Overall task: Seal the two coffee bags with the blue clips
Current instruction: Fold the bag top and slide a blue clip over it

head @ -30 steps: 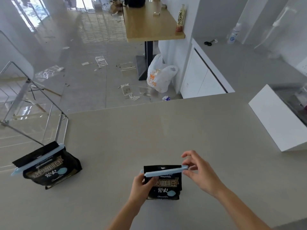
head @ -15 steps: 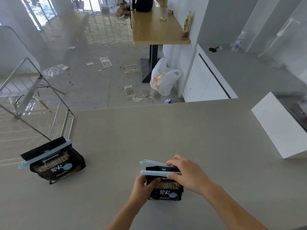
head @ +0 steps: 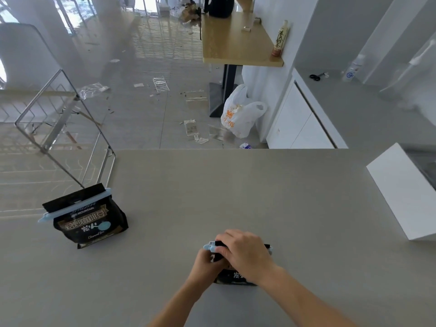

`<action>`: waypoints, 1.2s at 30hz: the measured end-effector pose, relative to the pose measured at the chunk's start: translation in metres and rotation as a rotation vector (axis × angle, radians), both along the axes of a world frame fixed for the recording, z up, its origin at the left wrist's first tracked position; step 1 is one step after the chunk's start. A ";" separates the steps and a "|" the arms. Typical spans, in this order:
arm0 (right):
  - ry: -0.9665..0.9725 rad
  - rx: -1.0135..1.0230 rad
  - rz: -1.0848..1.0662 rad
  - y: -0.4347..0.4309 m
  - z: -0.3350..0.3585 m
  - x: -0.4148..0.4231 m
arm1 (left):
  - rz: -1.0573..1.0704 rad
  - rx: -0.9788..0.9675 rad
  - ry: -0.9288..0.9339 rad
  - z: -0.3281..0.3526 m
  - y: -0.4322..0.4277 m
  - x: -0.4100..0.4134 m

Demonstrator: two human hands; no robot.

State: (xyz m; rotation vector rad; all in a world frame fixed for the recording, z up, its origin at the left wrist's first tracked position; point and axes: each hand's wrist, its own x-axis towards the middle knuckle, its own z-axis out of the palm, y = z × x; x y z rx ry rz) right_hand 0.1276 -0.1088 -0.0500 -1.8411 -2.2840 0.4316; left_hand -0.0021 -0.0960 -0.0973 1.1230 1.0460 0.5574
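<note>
On the bench (head: 236, 197), the right hand (head: 244, 253) presses its fingers down over the blue clip (head: 209, 247) atop the near coffee bag (head: 232, 277), the left hand (head: 206, 261) gripping that bag's side, while the clipped bag (head: 90, 223) stands far left.

Matt counter (head: 236, 190); glossy foil coffee bag (head: 89, 223) (plastic clip (head: 75, 204))

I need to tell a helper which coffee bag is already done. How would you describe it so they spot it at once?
On the grey counter, look to the far left, beside the wire rack. A black coffee bag stands there alone with a blue clip across its top. Unlike the other bag, no hand touches it.
</note>
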 end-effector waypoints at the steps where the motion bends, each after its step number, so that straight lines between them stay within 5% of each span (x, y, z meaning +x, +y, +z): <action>1: -0.001 0.017 -0.005 0.000 -0.001 0.000 | -0.029 -0.029 0.014 0.001 0.002 -0.002; 6: 0.000 0.049 -0.030 0.001 -0.004 -0.002 | -0.216 0.012 0.093 0.011 0.025 -0.023; 12: 0.018 0.031 -0.026 0.002 -0.003 -0.001 | -0.335 0.486 0.550 0.026 0.040 -0.056; 16: 0.061 0.010 -0.010 0.002 -0.001 -0.001 | -0.401 0.649 0.672 0.037 0.043 -0.057; 27: 0.093 -0.025 0.030 -0.003 -0.003 0.004 | -0.402 0.485 0.540 0.032 0.033 -0.057; 36: 0.092 -0.006 -0.057 0.000 -0.009 -0.007 | -0.365 0.506 0.622 0.036 0.028 -0.053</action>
